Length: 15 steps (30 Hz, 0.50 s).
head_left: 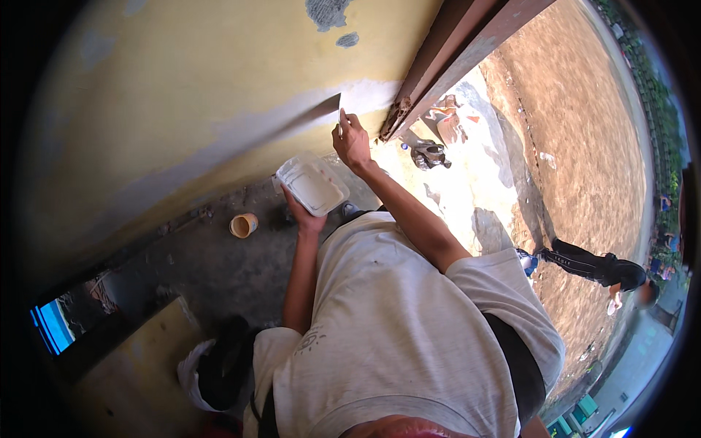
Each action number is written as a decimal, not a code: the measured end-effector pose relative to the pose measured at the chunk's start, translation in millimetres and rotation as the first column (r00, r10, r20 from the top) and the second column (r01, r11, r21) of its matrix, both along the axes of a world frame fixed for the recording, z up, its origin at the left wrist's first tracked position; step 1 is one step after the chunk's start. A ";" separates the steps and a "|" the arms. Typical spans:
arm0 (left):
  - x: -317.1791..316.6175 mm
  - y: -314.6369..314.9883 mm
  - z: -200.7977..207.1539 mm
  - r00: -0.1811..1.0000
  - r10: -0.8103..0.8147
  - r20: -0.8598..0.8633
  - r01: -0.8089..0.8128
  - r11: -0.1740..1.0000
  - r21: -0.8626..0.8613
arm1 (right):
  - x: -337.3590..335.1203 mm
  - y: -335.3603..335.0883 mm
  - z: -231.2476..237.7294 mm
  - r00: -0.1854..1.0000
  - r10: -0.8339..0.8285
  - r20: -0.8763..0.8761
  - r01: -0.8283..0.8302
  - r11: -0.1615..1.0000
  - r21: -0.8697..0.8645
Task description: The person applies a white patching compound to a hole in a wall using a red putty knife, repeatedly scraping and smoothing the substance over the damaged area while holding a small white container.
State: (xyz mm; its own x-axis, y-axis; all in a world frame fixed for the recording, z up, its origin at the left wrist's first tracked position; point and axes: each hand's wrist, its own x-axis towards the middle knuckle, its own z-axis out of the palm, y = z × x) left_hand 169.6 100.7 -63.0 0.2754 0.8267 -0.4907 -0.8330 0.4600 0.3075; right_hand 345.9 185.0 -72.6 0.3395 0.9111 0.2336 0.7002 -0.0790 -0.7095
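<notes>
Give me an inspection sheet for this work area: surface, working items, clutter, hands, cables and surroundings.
Surface: yellow wall with a pale band low down and rough grey patches higher up.
Working items: scraper at the wall, contact unclear; clear plastic tub holding white material.
Clutter: small yellowish pot on the dark floor; dark plastic bag on the sunlit ground.
Hands: left hand holds the tub; right hand grips the scraper.
Cables: nothing seen.
Surroundings: brown post at the wall's end; another person in dark clothing on brown ground to the right.
</notes>
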 end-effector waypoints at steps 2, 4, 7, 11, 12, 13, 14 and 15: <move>0.5 0.8 0.3 1.000 0.011 0.014 -0.011 1.000 0.004 | 15.5 -14.1 1.7 0.998 0.050 0.025 -0.051 0.998 0.043; -0.3 2.1 0.6 1.000 -0.021 0.008 0.021 0.999 0.033 | 40.7 -28.7 -0.3 0.999 0.041 0.016 -0.043 0.993 0.112; 1.2 4.5 1.3 0.998 -0.050 0.031 0.049 0.997 0.052 | 80.6 -46.6 -9.1 0.993 -0.111 0.047 0.105 0.987 0.122; 3.9 6.4 -1.1 0.998 -0.041 0.046 0.039 0.998 0.055 | 101.5 -42.6 -1.0 0.974 -0.225 -0.007 0.223 0.963 0.150; 4.5 6.7 -0.5 0.998 -0.042 0.043 0.040 0.998 0.056 | 106.1 -38.7 -0.1 0.971 -0.240 0.026 0.234 0.962 0.144; 5.3 7.0 0.2 0.999 -0.041 0.036 0.039 0.998 0.057 | 109.9 -36.0 0.5 0.966 -0.253 0.059 0.243 0.960 0.138; 6.1 7.3 1.5 0.999 -0.040 0.029 0.038 0.998 0.058 | 113.7 -34.5 1.4 0.970 -0.241 0.045 0.236 0.968 0.087; 6.2 7.3 3.0 0.999 -0.041 0.026 0.039 0.997 0.059 | 114.9 -32.0 0.8 0.970 -0.241 0.042 0.237 0.968 0.088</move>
State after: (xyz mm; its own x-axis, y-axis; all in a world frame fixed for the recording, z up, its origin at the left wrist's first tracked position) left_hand 175.8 107.9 -60.0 0.3212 0.8420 -0.4335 -0.8229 0.4747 0.3123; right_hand 460.8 153.0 -71.8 0.5305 0.7822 0.3268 0.7040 -0.1918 -0.6838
